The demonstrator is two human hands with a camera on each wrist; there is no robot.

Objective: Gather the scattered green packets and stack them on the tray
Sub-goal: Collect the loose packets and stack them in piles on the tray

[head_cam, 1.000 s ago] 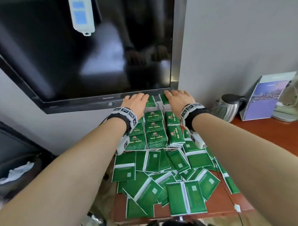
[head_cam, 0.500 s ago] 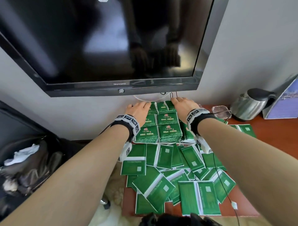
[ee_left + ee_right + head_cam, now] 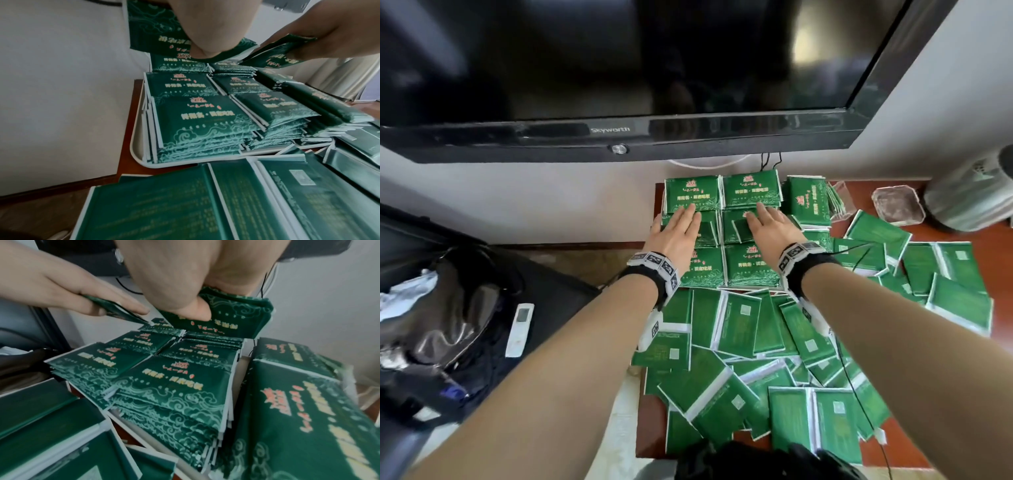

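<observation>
Head view: both hands sit over the stacked green packets [image 3: 751, 265] on the white tray [image 3: 137, 155] — the left hand [image 3: 674, 234] pinches one packet [image 3: 164, 34], the right hand [image 3: 770, 229] another packet [image 3: 230, 316] (thumbs underneath). Loose packets [image 3: 726, 383] litter the table [image 3: 993, 246].

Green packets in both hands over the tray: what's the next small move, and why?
Probably lower each bundle onto the middle stacks and let go. The left hand and right hand each pinch a few green packets just above the stacks on the tray, and the middle stacks sit lower than the near ones. Many loose packets still cover the table.
</observation>
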